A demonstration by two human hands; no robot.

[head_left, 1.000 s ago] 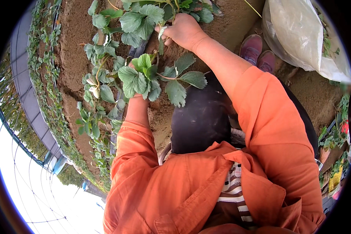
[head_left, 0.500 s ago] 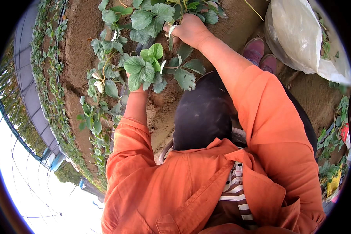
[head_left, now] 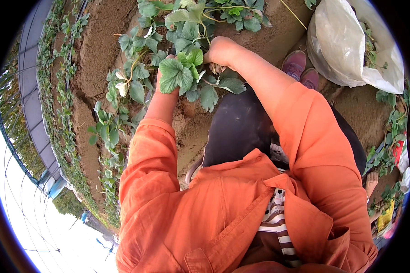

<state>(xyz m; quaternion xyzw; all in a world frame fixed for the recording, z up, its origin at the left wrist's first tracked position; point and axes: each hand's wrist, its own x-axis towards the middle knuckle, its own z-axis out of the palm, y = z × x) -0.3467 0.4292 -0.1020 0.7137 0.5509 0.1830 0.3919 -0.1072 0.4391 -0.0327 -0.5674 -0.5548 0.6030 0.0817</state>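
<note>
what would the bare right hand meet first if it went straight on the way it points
Probably the bright green, toothed leaves just left of the right hand, though depth is unclear.

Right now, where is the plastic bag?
In the head view, the plastic bag is at the upper right, just right of the pinkish shoes; the right hand is farther left, by green leaves.

Left hand point(head_left: 159, 78) mostly hidden behind broad green leaves point(head_left: 176, 75); grip unreadable. Right hand point(head_left: 221, 51) just beside same leaves, fingers point(head_left: 216, 68) bent, grip unclear too. More foliage point(head_left: 187, 32) just beyond fingers of both hands. Pale papery bits point(head_left: 122, 88) left of left fingers. Dark-trousered knee point(head_left: 237, 129) below right fingers, toward body. Purplish shoes point(head_left: 294, 63) right of right fingers; whitish sack point(head_left: 337, 43) farther right, greenery point(head_left: 370, 51) inside.
</note>
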